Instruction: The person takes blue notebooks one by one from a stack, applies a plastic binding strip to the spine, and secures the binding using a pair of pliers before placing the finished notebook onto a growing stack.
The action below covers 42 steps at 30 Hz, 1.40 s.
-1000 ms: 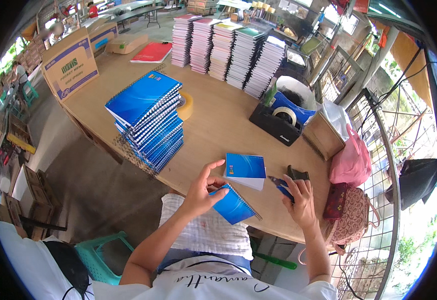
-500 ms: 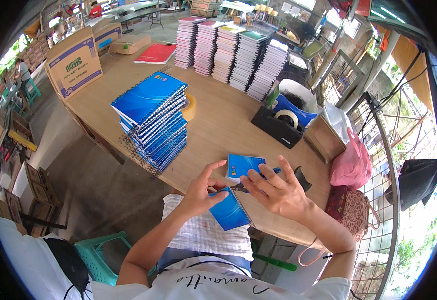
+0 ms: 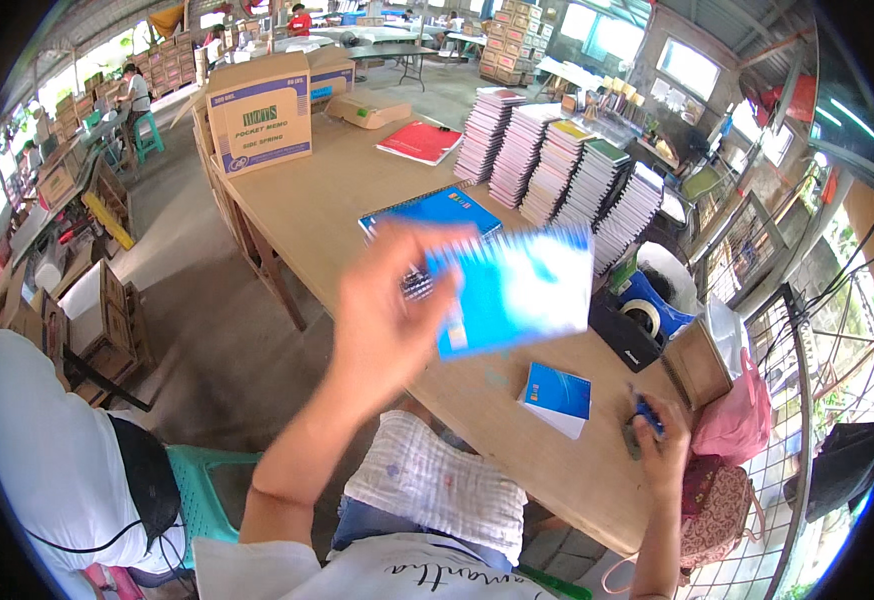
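My left hand is raised over the near part of the table, its thumb and fingers pinching one end of a small blue spiral notebook. Motion blurs the notebook, and light glares off its cover. Behind it, partly covered by hand and notebook, is a stack of blue spiral notebooks. At the table's right side, my right hand is closed round blue-handled pliers, whose jaws do not show clearly. A dark grey piece lies by its fingers. Another small blue notebook lies on the table between my hands.
Tall stacks of notebooks line the far edge, beside a red folder and a cardboard box. A black tape dispenser and a pink bag stand at the right. Someone in white sits close on my left.
My left hand has lifted the notebook up and away from my lap. The right hand has drawn the pliers away from its spiral, over to the table's right side. The view has shifted left.
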Available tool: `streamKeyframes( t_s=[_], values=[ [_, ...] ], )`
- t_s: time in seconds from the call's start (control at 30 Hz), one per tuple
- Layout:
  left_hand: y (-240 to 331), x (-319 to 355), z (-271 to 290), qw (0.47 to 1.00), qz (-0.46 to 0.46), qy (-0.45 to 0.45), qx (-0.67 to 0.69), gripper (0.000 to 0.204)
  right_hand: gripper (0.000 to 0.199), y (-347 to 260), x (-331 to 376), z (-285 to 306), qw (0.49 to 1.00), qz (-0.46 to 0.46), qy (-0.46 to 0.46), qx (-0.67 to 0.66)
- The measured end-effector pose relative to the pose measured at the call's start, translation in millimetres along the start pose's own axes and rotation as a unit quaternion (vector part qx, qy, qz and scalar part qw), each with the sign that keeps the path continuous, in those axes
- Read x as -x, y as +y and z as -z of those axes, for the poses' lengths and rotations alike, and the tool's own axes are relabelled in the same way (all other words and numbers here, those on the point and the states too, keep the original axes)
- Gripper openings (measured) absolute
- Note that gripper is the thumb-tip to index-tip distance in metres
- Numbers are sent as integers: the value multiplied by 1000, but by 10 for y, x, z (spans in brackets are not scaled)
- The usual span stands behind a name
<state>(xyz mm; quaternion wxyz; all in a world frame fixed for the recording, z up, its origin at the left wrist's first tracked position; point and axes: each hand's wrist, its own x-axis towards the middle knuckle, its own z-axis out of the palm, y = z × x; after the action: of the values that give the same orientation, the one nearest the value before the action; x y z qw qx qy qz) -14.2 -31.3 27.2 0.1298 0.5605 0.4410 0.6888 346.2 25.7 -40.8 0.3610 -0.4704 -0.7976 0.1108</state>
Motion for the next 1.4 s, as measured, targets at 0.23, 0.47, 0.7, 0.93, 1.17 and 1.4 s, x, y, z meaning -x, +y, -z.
streamKeyframes(
  t_s=[0.23,0.47,0.7,0.93,1.17,1.4],
  values=[
    [-625,-766,487,961,92,41,-259,30,39,717,621,-845,987,-7,-34,159],
    [-1058,-679,633,990,49,-87,-95,43,54,529,611,-950,984,9,32,172],
    [-1345,-839,603,979,119,-160,50,46,97,-1383,-1175,-1946,932,294,197,-85],
    [-1287,-837,711,998,57,-31,-28,43,96,-1549,-1208,-2055,926,259,251,-109],
    [-581,610,-518,974,122,-178,61,38,21,1953,-718,-417,948,-194,111,228],
    [-2018,740,-1966,850,217,-316,-361,63,38,3469,-552,-447,869,-115,142,460]
  ],
)
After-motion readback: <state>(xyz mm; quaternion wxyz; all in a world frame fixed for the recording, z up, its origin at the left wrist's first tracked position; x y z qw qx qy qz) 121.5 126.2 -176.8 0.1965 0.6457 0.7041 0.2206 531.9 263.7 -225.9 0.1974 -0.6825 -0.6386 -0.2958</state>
